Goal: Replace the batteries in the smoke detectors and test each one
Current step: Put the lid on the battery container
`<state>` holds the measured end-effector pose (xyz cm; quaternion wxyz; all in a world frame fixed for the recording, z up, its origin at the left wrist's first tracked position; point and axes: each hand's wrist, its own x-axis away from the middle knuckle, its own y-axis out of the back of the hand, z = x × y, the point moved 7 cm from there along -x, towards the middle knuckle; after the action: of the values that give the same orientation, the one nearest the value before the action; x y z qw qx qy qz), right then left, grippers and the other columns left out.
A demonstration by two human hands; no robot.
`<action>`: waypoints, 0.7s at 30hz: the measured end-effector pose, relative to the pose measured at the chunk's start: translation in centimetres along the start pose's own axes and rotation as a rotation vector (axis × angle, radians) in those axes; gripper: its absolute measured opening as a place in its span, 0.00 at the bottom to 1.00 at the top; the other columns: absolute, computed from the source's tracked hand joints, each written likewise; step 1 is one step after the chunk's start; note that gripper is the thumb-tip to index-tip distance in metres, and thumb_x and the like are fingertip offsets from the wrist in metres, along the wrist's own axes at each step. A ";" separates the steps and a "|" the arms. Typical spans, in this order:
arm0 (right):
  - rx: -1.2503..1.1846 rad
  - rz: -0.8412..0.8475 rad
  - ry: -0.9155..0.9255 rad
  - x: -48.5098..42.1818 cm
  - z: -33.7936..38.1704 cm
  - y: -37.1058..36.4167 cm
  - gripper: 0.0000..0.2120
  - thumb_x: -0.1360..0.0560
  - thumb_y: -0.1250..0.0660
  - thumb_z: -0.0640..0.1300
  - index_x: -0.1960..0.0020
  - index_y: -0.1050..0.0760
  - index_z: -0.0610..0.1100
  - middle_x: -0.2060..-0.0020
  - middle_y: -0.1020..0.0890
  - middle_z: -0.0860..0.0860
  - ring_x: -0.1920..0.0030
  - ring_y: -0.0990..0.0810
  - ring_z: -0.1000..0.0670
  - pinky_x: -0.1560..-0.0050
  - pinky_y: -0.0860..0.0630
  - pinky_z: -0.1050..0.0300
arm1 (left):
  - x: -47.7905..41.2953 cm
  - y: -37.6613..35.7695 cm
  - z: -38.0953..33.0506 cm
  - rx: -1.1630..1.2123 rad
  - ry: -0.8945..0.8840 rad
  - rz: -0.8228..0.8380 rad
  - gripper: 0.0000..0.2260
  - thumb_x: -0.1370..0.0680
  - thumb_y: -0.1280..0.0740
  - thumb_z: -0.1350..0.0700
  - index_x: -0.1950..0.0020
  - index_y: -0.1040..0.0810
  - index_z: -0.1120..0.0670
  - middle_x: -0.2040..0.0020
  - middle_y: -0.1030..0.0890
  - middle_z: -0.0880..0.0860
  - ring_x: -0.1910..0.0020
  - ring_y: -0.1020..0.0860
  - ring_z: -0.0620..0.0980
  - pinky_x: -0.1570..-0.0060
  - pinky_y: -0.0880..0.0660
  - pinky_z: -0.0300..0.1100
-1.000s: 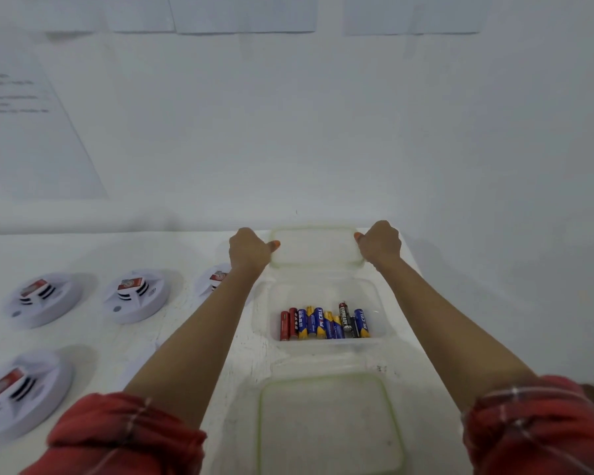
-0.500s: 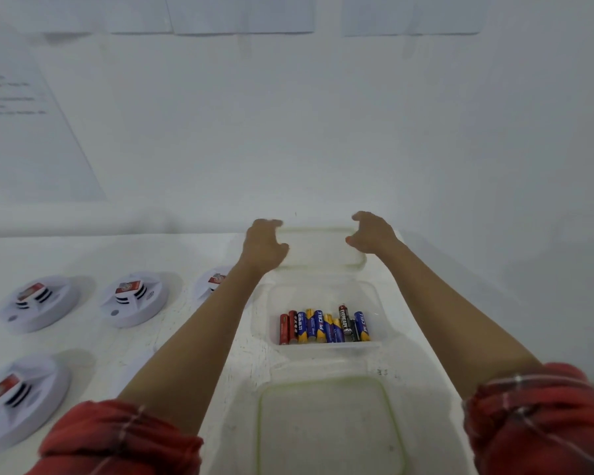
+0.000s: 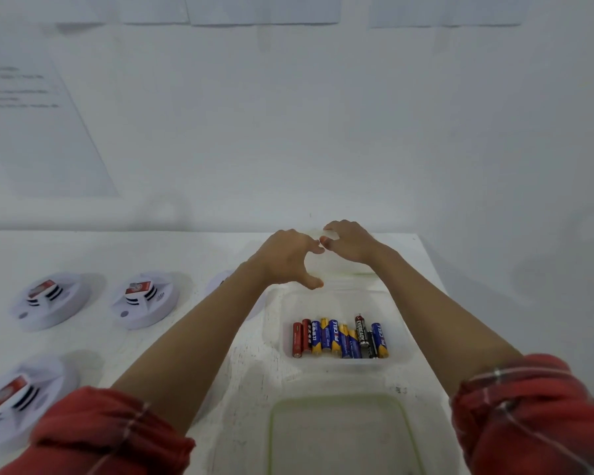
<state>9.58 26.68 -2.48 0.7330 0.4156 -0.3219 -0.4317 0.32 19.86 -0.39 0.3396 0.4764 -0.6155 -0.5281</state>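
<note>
Standing off to the side here, and there's only the head view to go on. The person's left grip and right grip are both stretched out over the far end of the white bench, fingertips nearly meeting in the middle. The left grip is released: fingers spread and loosely bent, thumb pointing down, nothing in it. The right grip lies over the top of a cloudy far tub, fingers draped at its far edge, and honestly I can't tell if it's grasping that edge or just resting on it. The batteries are just on the person's side of both grips, lying in a row in a clear battery tub right beside the far one. They're red, blue-and-yellow and black, side by side, and neither grip is touching them. Nearer the person than that sits a third clear container with a greenish rim. The smoke detectors are well off to the left of the left grip. They're white and round with red labels on top: two in a row, one more nearer the person, and a fourth mostly hidden behind the left forearm. Red plaid sleeves are pushed up. Sheets of paper hang on the wall beyond the grips.
</note>
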 end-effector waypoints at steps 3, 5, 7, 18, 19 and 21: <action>-0.019 0.032 -0.016 0.0 0.1 0.0 0.19 0.21 0.43 0.50 0.33 0.33 0.43 0.36 0.27 0.44 0.34 0.32 0.43 0.38 0.36 0.52 | 0.3 0.4 -0.5 -0.061 -0.008 -0.014 0.29 0.30 0.29 0.44 0.32 0.28 0.53 0.54 0.18 0.51 0.58 0.25 0.47 0.48 0.33 0.36; -0.022 0.045 -0.030 0.0 0.1 0.1 0.18 0.21 0.43 0.50 0.34 0.33 0.43 0.37 0.27 0.45 0.34 0.33 0.43 0.38 0.36 0.52 | 0.3 0.5 -0.8 -0.092 -0.013 -0.012 0.29 0.30 0.29 0.45 0.32 0.28 0.53 0.66 0.25 0.49 0.64 0.32 0.45 0.51 0.32 0.37; -0.023 0.038 -0.028 0.1 0.1 0.2 0.18 0.21 0.43 0.49 0.35 0.32 0.43 0.37 0.26 0.45 0.35 0.33 0.44 0.38 0.36 0.52 | 0.3 0.7 -0.8 -0.113 -0.018 -0.003 0.29 0.30 0.29 0.44 0.31 0.28 0.52 0.66 0.26 0.49 0.66 0.34 0.44 0.52 0.33 0.36; -0.035 0.028 -0.011 0.4 0.1 0.2 0.17 0.21 0.43 0.50 0.35 0.32 0.44 0.37 0.26 0.45 0.35 0.33 0.44 0.39 0.37 0.53 | 0.4 0.4 -1.4 -0.262 -0.067 0.055 0.29 0.26 0.33 0.43 0.29 0.33 0.52 0.50 0.18 0.53 0.48 0.23 0.51 0.51 0.33 0.38; -0.034 0.025 -0.012 0.4 0.0 0.1 0.17 0.21 0.43 0.50 0.35 0.31 0.44 0.37 0.26 0.45 0.35 0.33 0.44 0.38 0.37 0.53 | 0.4 0.2 -1.4 -0.276 -0.069 0.053 0.29 0.26 0.34 0.43 0.29 0.33 0.52 0.50 0.18 0.53 0.48 0.23 0.51 0.51 0.33 0.39; -0.032 0.021 -0.009 0.3 -0.1 0.2 0.17 0.22 0.43 0.50 0.36 0.31 0.44 0.38 0.26 0.46 0.36 0.32 0.44 0.38 0.37 0.52 | 0.4 0.2 -1.3 -0.246 -0.059 0.055 0.29 0.27 0.33 0.43 0.29 0.32 0.52 0.49 0.17 0.53 0.48 0.23 0.50 0.49 0.32 0.39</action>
<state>9.84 26.48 -2.34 0.7424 0.3986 -0.3227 -0.4311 1.36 19.08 0.04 0.3918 0.3983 -0.5685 -0.6039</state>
